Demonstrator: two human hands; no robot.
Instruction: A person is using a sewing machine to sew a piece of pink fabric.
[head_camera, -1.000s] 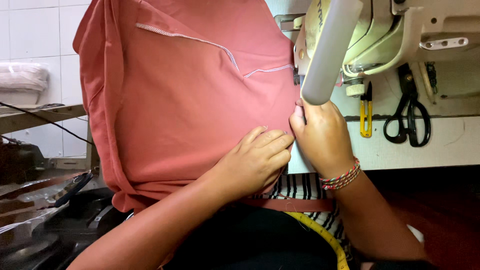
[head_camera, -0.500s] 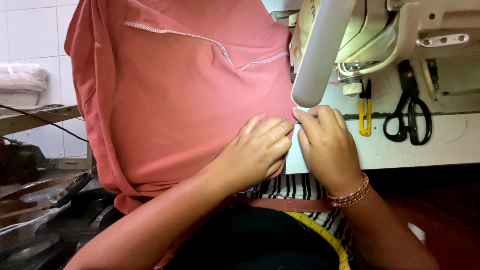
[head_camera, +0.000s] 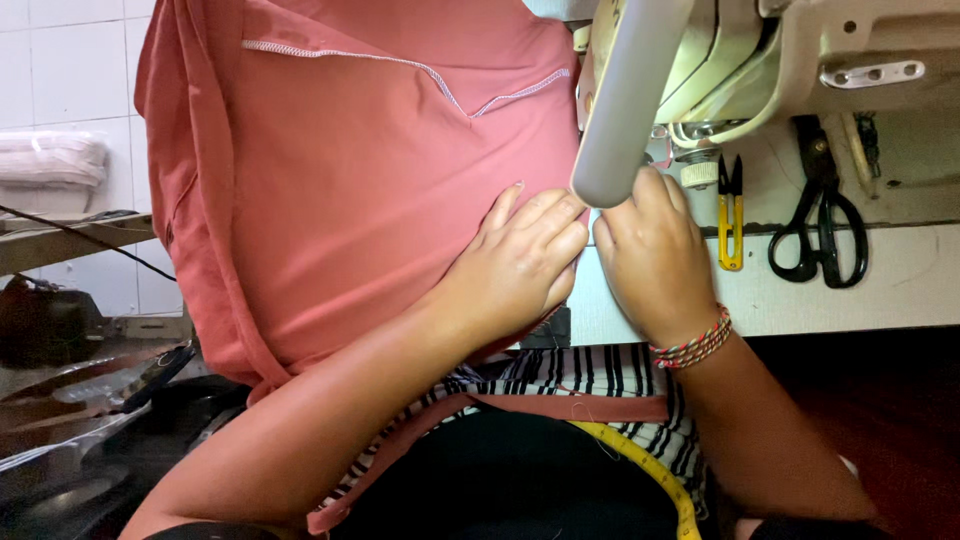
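A salmon-pink garment with white stitched seams hangs over the sewing table and down toward my lap. My left hand lies flat on the fabric, fingers together, pressing it beside the machine. My right hand rests next to it with fingers curled on the cloth's edge, just under the cream sewing machine and its pale grey lever. A braided bracelet circles my right wrist. The needle area is hidden behind the lever and my hands.
Yellow thread snips and black scissors lie on the white table right of my hands. A yellow tape measure crosses my lap. A tiled wall, a shelf and dark clutter stand at the left.
Both hands have shifted slightly left and down along the fabric edge. The garment has slid a little, its stitched seam sitting lower in view.
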